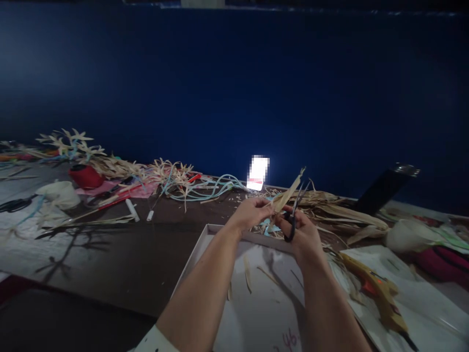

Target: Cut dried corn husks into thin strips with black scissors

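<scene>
My left hand (252, 213) pinches the lower end of a pale dried husk strip (287, 193), which slants up to the right. Beside it, my right hand (300, 230) has its fingers in the handles of a pair of dark scissors (293, 217). The scissor blades point upward, parted a little, just right of the strip. Both hands hover over the far rim of a shallow white box (264, 293), where thin husk scraps (247, 274) lie on the bottom.
A yellow glue gun (377, 288) rests on white sheets at right, near a husk bundle (351, 217). A lit phone (258, 172) leans against the blue wall. Leftward lie husk flowers on blue stems (172, 176), a red thread spool (86, 176) and other scissors (16, 204).
</scene>
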Tool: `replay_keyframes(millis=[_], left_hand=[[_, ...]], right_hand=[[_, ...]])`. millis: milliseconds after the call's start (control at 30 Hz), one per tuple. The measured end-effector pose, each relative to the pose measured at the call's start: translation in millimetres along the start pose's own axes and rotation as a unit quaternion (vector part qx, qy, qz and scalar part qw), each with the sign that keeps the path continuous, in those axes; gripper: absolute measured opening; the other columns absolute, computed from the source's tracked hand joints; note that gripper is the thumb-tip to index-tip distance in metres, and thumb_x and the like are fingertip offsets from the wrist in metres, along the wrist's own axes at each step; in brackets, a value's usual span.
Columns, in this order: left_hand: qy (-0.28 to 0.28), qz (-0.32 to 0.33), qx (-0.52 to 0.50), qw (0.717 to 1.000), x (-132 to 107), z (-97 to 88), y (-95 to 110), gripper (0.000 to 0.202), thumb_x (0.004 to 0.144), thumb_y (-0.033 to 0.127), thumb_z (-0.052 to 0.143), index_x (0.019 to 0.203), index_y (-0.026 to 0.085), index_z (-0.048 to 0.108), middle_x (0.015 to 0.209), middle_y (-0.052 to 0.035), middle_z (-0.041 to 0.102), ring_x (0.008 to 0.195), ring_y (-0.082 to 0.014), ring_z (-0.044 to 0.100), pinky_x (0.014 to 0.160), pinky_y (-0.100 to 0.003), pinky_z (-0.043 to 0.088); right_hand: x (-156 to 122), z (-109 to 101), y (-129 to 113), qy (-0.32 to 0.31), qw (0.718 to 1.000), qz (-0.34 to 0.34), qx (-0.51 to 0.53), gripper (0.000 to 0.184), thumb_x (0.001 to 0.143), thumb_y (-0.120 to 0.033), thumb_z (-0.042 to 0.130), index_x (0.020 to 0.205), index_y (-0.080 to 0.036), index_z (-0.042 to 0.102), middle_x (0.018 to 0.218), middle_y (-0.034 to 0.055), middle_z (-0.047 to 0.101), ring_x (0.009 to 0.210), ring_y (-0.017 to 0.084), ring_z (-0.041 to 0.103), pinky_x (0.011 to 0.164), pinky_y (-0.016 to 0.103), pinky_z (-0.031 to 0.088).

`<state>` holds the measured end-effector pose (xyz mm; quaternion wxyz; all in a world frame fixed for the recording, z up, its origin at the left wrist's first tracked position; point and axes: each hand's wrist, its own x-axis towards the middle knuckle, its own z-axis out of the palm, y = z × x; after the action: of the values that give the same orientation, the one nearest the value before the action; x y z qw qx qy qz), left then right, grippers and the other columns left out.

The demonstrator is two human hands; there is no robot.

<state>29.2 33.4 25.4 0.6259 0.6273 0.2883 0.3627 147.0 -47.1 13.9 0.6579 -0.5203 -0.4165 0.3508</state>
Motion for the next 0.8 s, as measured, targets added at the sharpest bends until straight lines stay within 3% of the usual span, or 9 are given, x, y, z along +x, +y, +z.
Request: replay_keyframes(millis=[133,233,433,567,667,800], left_hand=[[0.063,-0.021,-0.027,0.997,3.5,3.5,-3.1,0.028,0.061,0.039,0.065,0.066,0.012,0.058,0.054,0.0026,0.049,0.048,-0.0055,0.040,0.048,-0.019,0.030],[0.092,-0.019,0.008,0.996,4.4,2.6,-4.0,0.027,0.061,0.040,0.063,0.064,0.013,0.058,0.052,0.0026,0.049,0.047,-0.0063,0.040,0.047,-0.019,0.029],[0.197,0.031,0.061,0.978,1.4,-15.2,3.4,0.027,0.064,0.041,0.059,0.064,0.014,0.061,0.052,0.0024,0.049,0.046,-0.0069,0.039,0.046,-0.020,0.029],[0.260,0.042,0.070,0.962,-0.3,-29.5,9.3,0.024,0.065,0.039,0.057,0.066,0.015,0.061,0.053,0.0025,0.051,0.046,-0.0073,0.040,0.045,-0.020,0.030],[0.283,0.068,0.098,0.952,-2.1,-33.5,12.7,0.022,0.066,0.037,0.057,0.067,0.015,0.062,0.055,0.0022,0.052,0.048,-0.0075,0.042,0.048,-0.020,0.031],[0.296,0.101,0.148,0.938,-4.7,-31.0,15.9,0.024,0.069,0.038,0.055,0.069,0.015,0.063,0.059,0.0006,0.057,0.054,-0.0094,0.048,0.052,-0.020,0.034]], right_hand=[[-1.1,2.7,-2.8,-0.019,1.000,0.007,-0.012,0.047,0.059,-0.032,0.074,0.101,-0.019,0.059,0.080,0.0023,0.063,0.061,0.011,0.053,0.051,0.021,0.037],[-2.6,3.6,-6.5,-0.006,0.999,0.029,-0.024,0.050,0.057,-0.036,0.075,0.101,-0.017,0.058,0.076,0.0024,0.062,0.061,0.012,0.054,0.050,0.021,0.037],[-8.3,2.2,-14.9,-0.049,0.990,0.061,-0.114,0.050,0.065,-0.043,0.068,0.105,-0.014,0.061,0.068,0.0031,0.063,0.062,0.016,0.057,0.055,0.024,0.041],[-9.1,1.6,-9.9,-0.104,0.968,0.028,-0.227,0.053,0.065,-0.042,0.067,0.110,-0.015,0.061,0.075,0.0034,0.067,0.069,0.019,0.060,0.058,0.026,0.043],[-7.4,-1.1,-2.2,-0.094,0.944,-0.032,-0.316,0.048,0.066,-0.043,0.065,0.108,-0.020,0.064,0.086,0.0040,0.069,0.078,0.022,0.061,0.064,0.026,0.044],[-6.2,-6.0,2.2,-0.091,0.901,-0.062,-0.419,0.044,0.068,-0.043,0.062,0.107,-0.024,0.064,0.086,0.0046,0.070,0.078,0.023,0.063,0.063,0.026,0.044]])
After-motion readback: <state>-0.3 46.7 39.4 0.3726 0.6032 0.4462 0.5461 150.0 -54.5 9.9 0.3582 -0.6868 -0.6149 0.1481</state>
